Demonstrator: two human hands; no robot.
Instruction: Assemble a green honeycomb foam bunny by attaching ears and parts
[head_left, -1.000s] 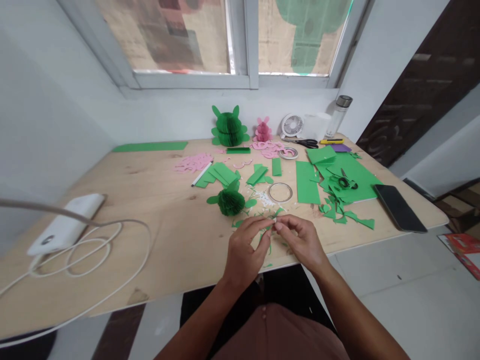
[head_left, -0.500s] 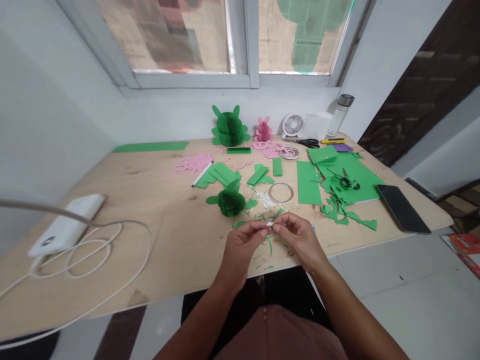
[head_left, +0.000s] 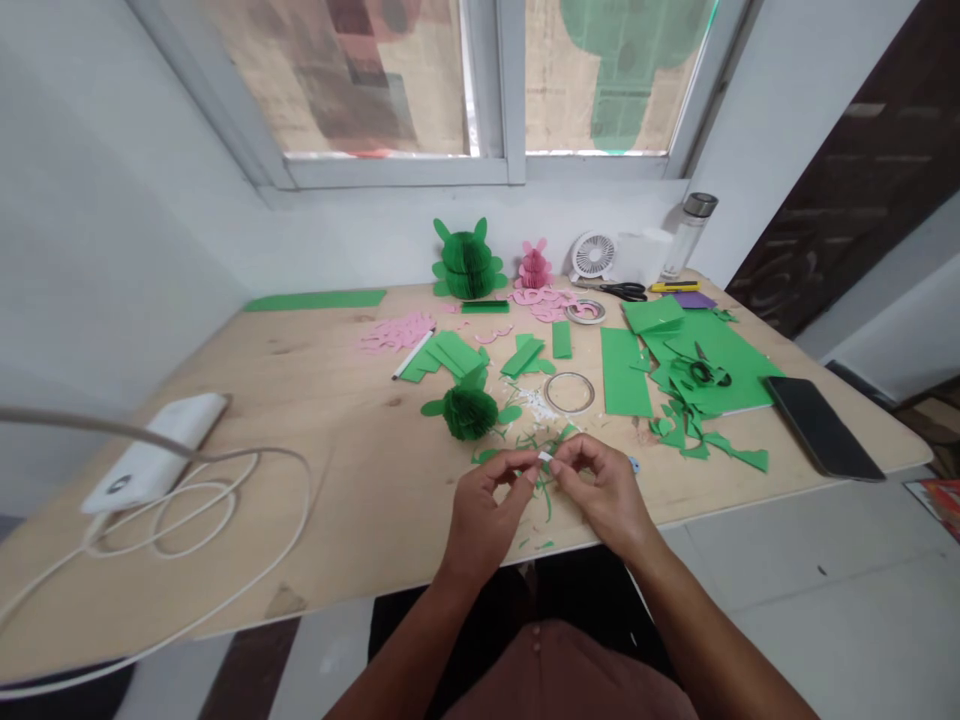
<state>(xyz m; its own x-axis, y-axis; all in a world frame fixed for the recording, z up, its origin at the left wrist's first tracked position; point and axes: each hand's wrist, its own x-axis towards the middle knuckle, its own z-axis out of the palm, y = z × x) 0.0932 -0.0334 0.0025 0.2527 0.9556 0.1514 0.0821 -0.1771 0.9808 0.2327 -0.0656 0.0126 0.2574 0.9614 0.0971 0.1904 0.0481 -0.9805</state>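
A small white piece of tape point(head_left: 544, 457) is pinched between the fingertips of my two hands, above the front of the table. My left hand point(head_left: 486, 512) grips its left end with thumb and forefinger. On its right end, my right hand point(head_left: 606, 492) does the same. Just beyond them lies a green pleated paper figure point(head_left: 469, 413) with flat oval paper pieces at its sides. A thin tape roll point(head_left: 569, 392) rests past my right hand, beside white paper scraps point(head_left: 534, 403). Narrow green trimmings lie under my fingers.
A larger green paper figure point(head_left: 466, 262) and a pink one point(head_left: 533, 268) stand by the wall. To the right are green sheets point(head_left: 626, 372), small scissors point(head_left: 705, 372) and a phone point(head_left: 823, 428). A white power bank point(head_left: 154, 450) with a looping cable lies left.
The view has shifted slightly, so the scene sits a little lower and further right. Both hands keep their pinch on the white piece, which is tilted slightly differently.
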